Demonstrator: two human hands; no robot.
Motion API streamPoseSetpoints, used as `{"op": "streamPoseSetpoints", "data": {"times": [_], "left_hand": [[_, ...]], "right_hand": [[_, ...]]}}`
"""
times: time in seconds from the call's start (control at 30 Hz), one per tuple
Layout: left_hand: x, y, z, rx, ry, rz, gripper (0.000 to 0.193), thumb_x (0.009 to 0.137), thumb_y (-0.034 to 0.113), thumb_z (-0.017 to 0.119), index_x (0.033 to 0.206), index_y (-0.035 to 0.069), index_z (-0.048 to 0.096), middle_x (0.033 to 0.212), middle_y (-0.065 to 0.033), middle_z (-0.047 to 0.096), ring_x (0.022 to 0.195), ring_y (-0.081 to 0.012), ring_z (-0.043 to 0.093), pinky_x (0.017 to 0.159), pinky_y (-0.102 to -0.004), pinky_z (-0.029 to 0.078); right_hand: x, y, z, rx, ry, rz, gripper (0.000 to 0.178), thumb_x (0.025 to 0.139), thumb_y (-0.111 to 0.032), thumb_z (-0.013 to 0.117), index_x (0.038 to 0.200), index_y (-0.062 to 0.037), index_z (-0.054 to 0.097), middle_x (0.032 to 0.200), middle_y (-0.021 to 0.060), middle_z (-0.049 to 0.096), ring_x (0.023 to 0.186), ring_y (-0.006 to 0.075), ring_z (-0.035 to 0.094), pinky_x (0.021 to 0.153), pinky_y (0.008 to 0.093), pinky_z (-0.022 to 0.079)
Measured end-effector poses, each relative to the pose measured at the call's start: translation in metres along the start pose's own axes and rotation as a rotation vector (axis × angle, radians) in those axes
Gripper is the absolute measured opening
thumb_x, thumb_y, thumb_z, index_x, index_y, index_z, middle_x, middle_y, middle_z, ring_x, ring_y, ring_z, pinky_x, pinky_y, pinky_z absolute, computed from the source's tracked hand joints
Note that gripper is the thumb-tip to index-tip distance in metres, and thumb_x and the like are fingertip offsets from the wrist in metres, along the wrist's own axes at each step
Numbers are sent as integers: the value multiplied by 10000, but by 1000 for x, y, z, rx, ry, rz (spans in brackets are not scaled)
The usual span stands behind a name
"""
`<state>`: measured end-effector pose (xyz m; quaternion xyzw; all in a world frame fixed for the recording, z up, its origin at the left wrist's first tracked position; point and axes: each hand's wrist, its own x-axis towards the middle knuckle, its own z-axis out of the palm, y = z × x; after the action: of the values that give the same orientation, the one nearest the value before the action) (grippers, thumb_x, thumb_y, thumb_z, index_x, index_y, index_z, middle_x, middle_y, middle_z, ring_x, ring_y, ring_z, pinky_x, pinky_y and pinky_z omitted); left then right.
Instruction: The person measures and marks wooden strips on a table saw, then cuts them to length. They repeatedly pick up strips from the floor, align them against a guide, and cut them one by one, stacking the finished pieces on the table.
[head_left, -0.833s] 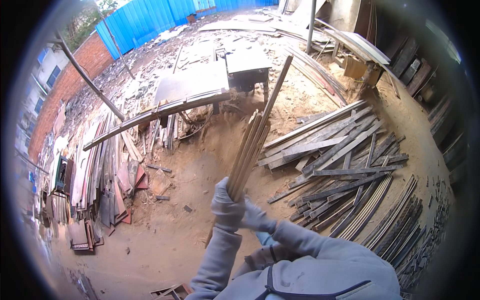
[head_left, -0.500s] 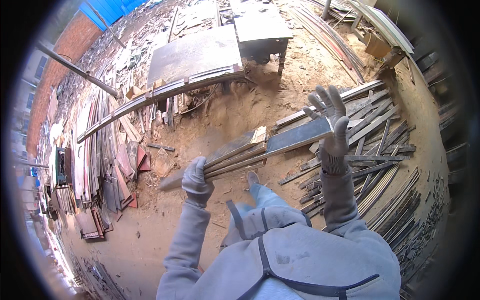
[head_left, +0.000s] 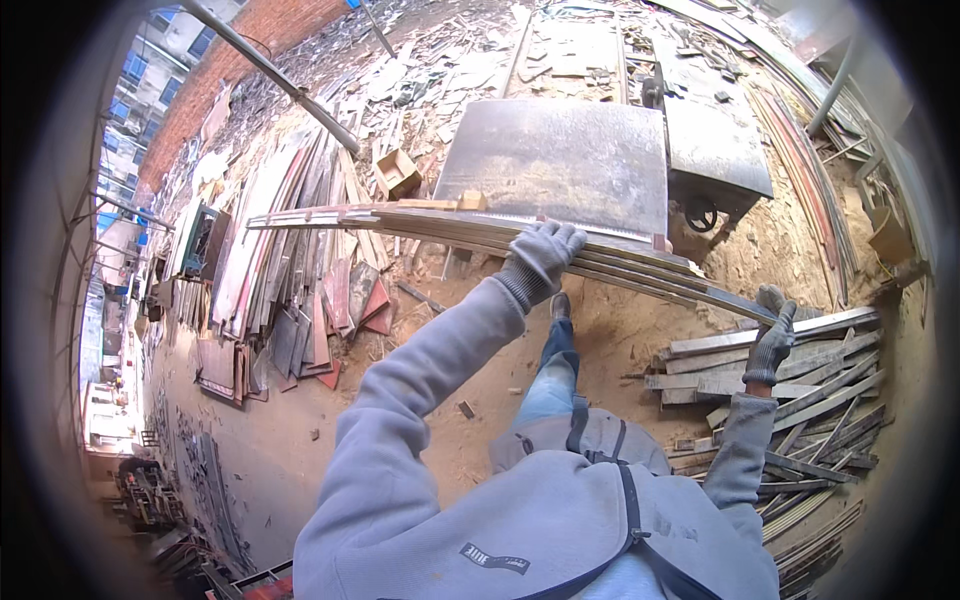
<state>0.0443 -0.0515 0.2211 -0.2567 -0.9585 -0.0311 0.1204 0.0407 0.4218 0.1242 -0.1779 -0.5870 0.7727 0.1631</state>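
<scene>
A bundle of long, narrow wooden planks (head_left: 640,275) is held up in front of me, slanting down to the right. My left hand (head_left: 543,262), in a grey glove, is closed over the middle of the bundle from above. At its right end my right hand (head_left: 772,335), gloved too, is closed around the plank tips, with some fingers hidden. Just beyond the planks lies a metal-topped saw table (head_left: 555,150). The bundle's left part overlaps a long rail along the table's front edge, so where the planks end there is hard to make out.
Loose boards (head_left: 790,370) are piled low at my right. Stacked boards (head_left: 270,250) and reddish panels (head_left: 340,300) lie at the left. An open box (head_left: 397,173) sits beside the table. A slanting metal pole (head_left: 270,75) stands at the upper left; scraps cover the ground beyond.
My right hand, open and raised before, has closed on the planks' right end. The bundle has swung toward the table, its left end now farther away. My view has turned left.
</scene>
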Motion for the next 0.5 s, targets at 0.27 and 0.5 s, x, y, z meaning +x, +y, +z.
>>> {"op": "streamPoseSetpoints", "data": {"times": [0.27, 0.5], "left_hand": [[184, -155, 151, -120, -397, -4, 512, 789, 63, 653, 1295, 104, 582, 1279, -113, 620, 1220, -322, 598, 1003, -434, 497], [215, -209, 280, -119, -512, -45, 675, 850, 146, 676, 1491, 97, 471, 1399, -132, 588, 1356, -312, 539, 1173, -442, 365]], "right_hand": [[182, 104, 87, -279, 124, 254, 710, 1121, -578, 358, 1330, 31, 654, 1322, 189, 710, 1228, 264, 678, 1039, 363, 529], [230, 205, 131, -692, 57, 513, 847, 1071, -715, 312, 1442, -13, 607, 1392, 121, 684, 1225, 179, 639, 921, 308, 485]]}}
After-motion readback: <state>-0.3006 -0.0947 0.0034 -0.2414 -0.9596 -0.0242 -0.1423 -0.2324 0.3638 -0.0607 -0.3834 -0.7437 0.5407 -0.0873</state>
